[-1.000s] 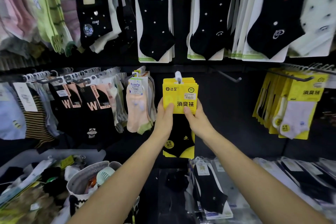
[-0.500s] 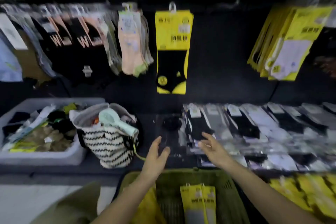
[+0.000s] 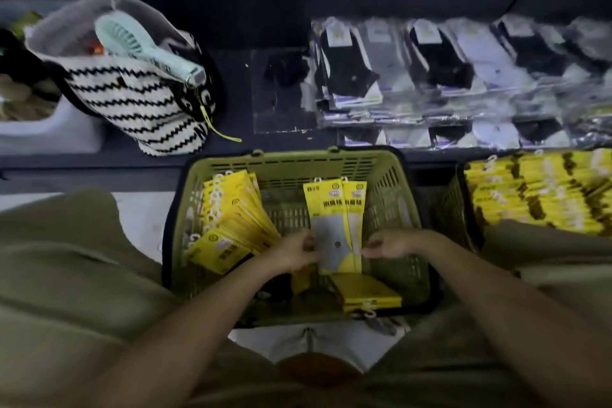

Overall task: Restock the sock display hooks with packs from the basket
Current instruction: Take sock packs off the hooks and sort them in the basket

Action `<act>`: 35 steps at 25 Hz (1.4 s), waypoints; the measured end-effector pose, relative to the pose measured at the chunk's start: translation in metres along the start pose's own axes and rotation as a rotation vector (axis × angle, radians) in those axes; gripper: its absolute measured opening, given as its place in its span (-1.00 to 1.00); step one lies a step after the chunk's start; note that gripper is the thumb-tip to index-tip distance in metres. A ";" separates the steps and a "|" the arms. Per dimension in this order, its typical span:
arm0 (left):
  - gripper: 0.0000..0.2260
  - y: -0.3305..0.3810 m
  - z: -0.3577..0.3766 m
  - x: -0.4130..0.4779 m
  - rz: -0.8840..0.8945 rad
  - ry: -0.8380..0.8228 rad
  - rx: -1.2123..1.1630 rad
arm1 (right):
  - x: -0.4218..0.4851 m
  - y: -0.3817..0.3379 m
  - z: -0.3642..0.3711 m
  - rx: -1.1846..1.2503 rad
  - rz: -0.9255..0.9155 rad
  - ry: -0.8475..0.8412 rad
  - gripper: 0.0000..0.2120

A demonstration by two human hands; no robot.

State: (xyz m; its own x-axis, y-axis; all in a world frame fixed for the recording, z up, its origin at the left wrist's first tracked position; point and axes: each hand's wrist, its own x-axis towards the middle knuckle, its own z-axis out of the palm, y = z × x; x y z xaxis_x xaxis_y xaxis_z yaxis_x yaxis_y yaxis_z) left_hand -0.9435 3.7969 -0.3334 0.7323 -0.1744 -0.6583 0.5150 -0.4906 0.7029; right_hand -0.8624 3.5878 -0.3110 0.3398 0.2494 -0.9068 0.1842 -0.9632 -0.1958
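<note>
At the far left a white tub (image 3: 49, 132) sits on the dark shelf (image 3: 231, 103), and beside it stands a black-and-white striped bag (image 3: 132, 106) with a mint hand fan (image 3: 132, 43) poking out of its top. Nearer me, between my knees, is the green basket (image 3: 288, 164) — a fanned stack of yellow sock packs (image 3: 238, 219) leans against its left wall. My left hand (image 3: 291, 253) is down in the basket, its grip pinching the left edge of two packs (image 3: 334, 209) in the middle, their hooks pointing away from me. My right hand (image 3: 394, 243) curls at their right edge; I cannot tell whether that grip has hold of them. A flat stack (image 3: 367, 291) of yellow packs lies on the basket floor close to me. Further right, bagged socks (image 3: 430, 76) lie in rows on the shelf — and a second basket (image 3: 443, 209) brims with more yellow packs.
</note>
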 end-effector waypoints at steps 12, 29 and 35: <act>-0.59 0.017 0.050 -0.017 -0.158 -0.274 -0.125 | -0.022 -0.018 0.034 -0.184 -0.055 -0.390 -0.03; -0.58 0.012 -0.002 0.094 -0.275 0.183 -0.250 | 0.091 0.001 -0.020 0.446 -0.039 0.522 -0.53; -0.53 0.009 -0.010 0.135 -0.349 0.301 -0.325 | 0.130 0.007 -0.024 0.685 0.123 0.505 -0.46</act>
State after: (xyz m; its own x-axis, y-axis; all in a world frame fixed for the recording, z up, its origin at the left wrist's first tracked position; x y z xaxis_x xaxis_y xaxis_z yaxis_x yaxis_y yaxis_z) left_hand -0.8356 3.7777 -0.4130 0.5644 0.2254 -0.7941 0.8252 -0.1793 0.5356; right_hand -0.7946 3.6155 -0.4209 0.7204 -0.0029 -0.6936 -0.4233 -0.7939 -0.4364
